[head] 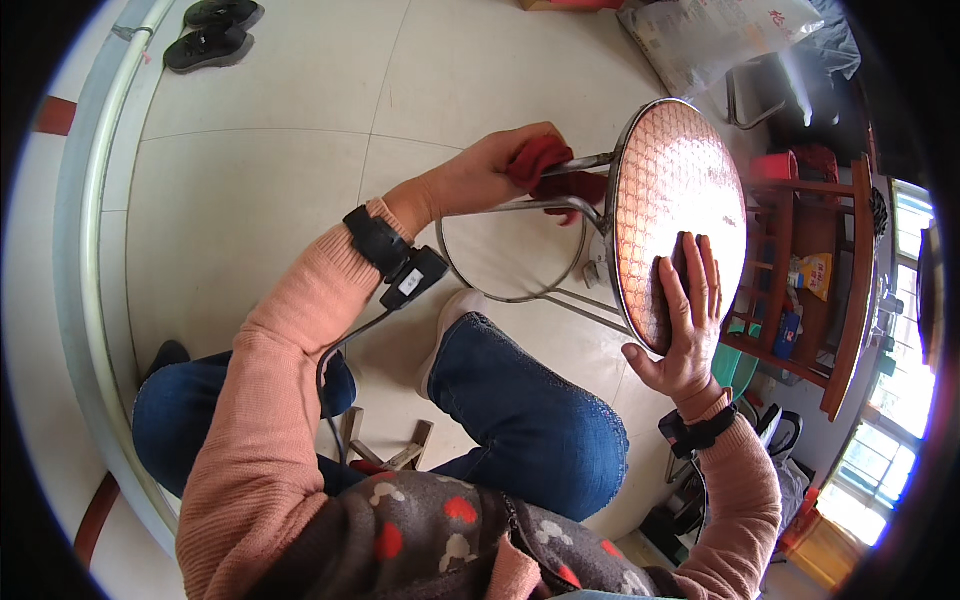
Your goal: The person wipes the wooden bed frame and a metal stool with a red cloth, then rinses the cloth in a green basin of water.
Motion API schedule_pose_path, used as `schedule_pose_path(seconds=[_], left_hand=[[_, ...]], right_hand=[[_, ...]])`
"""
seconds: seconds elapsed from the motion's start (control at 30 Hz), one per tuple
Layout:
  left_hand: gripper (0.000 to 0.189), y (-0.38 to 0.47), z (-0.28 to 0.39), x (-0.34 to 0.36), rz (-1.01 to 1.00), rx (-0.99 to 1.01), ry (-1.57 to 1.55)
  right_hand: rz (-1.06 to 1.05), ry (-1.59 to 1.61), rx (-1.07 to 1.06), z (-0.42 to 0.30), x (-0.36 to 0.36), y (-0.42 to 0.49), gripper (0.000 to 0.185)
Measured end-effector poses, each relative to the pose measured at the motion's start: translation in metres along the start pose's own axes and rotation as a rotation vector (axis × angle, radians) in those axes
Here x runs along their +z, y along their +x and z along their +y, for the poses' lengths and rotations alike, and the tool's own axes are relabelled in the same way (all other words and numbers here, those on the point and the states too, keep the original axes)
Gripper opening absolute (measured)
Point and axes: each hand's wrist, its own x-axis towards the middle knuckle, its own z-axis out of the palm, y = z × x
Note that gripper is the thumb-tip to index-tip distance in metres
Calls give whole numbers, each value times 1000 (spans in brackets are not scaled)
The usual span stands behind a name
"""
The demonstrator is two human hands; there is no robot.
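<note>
A round stool is tipped on its side, its seat [675, 157] facing right and bearing a glossy, orange-brown lattice pattern. My left hand [487, 169] grips a dark red cloth [537, 160], bunched against a metal stool leg [589, 163] close under the seat. More of the cloth hangs behind the legs. My right hand [694, 322] lies flat against the lower part of the seat, fingers slightly spread and thumb out past the metal rim. The stool's metal ring [491, 299] shows left of the seat, above my shoe.
Black shoes [211, 46] sit on the tiled floor [262, 187] at upper left, near a pale pole [101, 187]. A plastic sack [724, 37] lies at upper right. A wooden rack [844, 300] with packets stands at right. A cable [322, 375] hangs from my left wrist strap.
</note>
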Motion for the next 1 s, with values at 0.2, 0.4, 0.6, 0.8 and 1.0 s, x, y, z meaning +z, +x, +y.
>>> schedule_pose_path(seconds=[0.2,0.4,0.6,0.8,1.0], left_hand=[[37,-52,-91,-9,104,-505,-252],[27,-91,-210,-24,96,-533,161],[29,-98,-220,-9,395,-519,374],[24,-100,-233,17,363,-547,70],[23,-83,-235,48,399,-600,311]], right_hand=[[-10,16,11,0,0,1,89],[-16,13,2,2,1,-1,90],[10,-2,-47,14,-1,8,93],[51,-24,-220,84,-10,33,86],[35,-217,-322,139,-31,63,95]])
